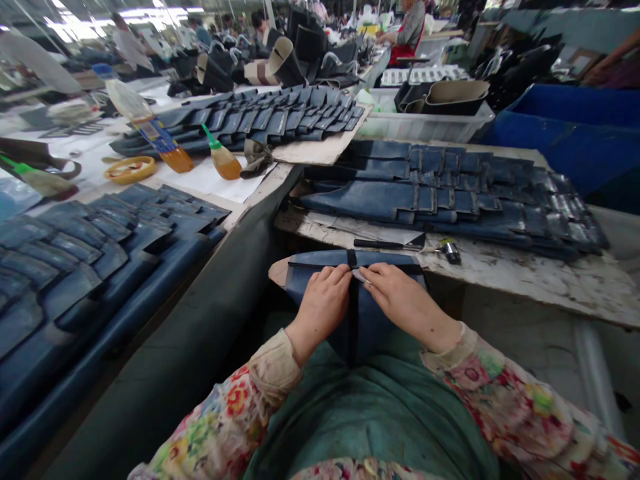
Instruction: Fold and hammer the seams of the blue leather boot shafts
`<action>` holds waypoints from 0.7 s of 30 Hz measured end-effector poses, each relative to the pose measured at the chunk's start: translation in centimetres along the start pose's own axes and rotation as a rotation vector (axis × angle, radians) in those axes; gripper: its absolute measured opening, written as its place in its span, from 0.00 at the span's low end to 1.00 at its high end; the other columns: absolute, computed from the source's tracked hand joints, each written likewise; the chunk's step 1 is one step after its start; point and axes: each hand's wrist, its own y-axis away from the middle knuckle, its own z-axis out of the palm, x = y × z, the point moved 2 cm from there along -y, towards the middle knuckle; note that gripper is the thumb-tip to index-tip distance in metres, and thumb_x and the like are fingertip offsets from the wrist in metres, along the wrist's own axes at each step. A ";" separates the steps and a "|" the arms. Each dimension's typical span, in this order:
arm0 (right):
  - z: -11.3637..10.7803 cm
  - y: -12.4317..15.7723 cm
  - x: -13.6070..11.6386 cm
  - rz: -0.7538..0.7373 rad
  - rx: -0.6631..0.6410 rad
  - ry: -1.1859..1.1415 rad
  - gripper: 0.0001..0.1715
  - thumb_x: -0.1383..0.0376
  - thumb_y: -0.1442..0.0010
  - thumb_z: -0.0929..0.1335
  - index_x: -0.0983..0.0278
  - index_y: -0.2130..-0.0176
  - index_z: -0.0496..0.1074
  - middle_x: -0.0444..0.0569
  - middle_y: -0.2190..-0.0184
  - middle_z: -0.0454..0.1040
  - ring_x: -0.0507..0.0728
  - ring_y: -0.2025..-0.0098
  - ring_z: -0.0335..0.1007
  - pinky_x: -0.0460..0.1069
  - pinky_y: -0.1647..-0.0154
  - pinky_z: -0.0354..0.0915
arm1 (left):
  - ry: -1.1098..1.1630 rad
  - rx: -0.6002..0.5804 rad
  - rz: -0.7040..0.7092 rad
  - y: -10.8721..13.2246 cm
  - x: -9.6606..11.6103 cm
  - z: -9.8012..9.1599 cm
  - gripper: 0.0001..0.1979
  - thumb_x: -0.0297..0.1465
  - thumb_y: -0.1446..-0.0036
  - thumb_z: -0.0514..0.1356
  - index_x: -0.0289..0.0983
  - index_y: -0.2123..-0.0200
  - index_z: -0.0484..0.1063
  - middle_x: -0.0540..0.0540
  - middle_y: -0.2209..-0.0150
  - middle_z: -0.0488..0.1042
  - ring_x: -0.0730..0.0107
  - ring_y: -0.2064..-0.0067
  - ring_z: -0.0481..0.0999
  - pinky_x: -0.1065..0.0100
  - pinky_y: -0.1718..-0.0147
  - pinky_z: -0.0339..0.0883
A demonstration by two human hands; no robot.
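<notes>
While the worn bench (540, 287) runs off to the right, the large near stack (100, 267) of overlapped dark blue pieces lies to its left, a dark gap opening between the two. A second stack (450, 193) covers much of the bench, set back so that a scuffed strip shows along the near edge. Past the bench's far right corner stands a blue bin (530, 133); beyond its left end lies a third stack (270, 117), and behind it sits a white crate (440, 123).

Just on the near side of the bench, over the lap, is the blue piece (370, 327), its tan tip pointing left into the gap, black straps (353, 327) crossing on it. The right hand (403, 297) has its fingertips pinched; the left hand (325, 293) presses curled fingers by the crossing, its hidden thumb leaving me unable to tell whether it grips. Both have room toward the lap, with the bench edge close ahead.

Farther left than the bench are an orange-bottomed bottle (150, 127), a yellow ring (130, 169) and a green-tipped bottle (226, 160). Near the bench's front edge lie a black stick (387, 244) and a small dark cylinder (451, 251). Between the right fingertips, just short of the bench, is a whitish sliver (361, 275).
</notes>
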 end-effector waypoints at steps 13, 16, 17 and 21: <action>-0.6 -2.0 -1.5 0.065 -0.108 0.192 0.19 0.70 0.37 0.59 0.69 0.47 0.66 0.54 0.58 0.69 0.59 0.57 0.64 0.51 0.57 0.66 | 0.031 0.020 -0.036 -0.2 0.2 -0.2 0.12 0.27 0.41 0.50 0.35 0.56 0.67 0.43 0.47 0.68 0.62 0.53 0.67 0.60 0.58 0.63; -0.3 -2.6 -1.3 0.047 -0.101 0.240 0.19 0.70 0.37 0.59 0.69 0.48 0.67 0.54 0.58 0.69 0.59 0.57 0.63 0.51 0.56 0.66 | 0.022 -0.011 -0.044 -0.4 0.3 -0.5 0.11 0.28 0.41 0.51 0.35 0.57 0.68 0.43 0.46 0.68 0.61 0.53 0.67 0.59 0.59 0.64; -0.2 -2.6 -1.2 0.038 -0.094 0.242 0.19 0.70 0.37 0.59 0.69 0.48 0.66 0.54 0.58 0.69 0.59 0.56 0.63 0.51 0.56 0.65 | 0.022 -0.020 -0.044 -0.4 0.3 -0.6 0.10 0.28 0.41 0.51 0.35 0.57 0.68 0.44 0.46 0.68 0.61 0.54 0.67 0.59 0.59 0.64; -0.2 -1.9 -0.9 0.010 -0.027 0.225 0.19 0.69 0.36 0.59 0.69 0.47 0.65 0.54 0.53 0.69 0.58 0.52 0.62 0.50 0.53 0.65 | 0.023 -0.014 -0.032 -0.1 0.6 -0.7 0.14 0.28 0.41 0.50 0.34 0.53 0.67 0.44 0.45 0.67 0.61 0.53 0.67 0.59 0.58 0.64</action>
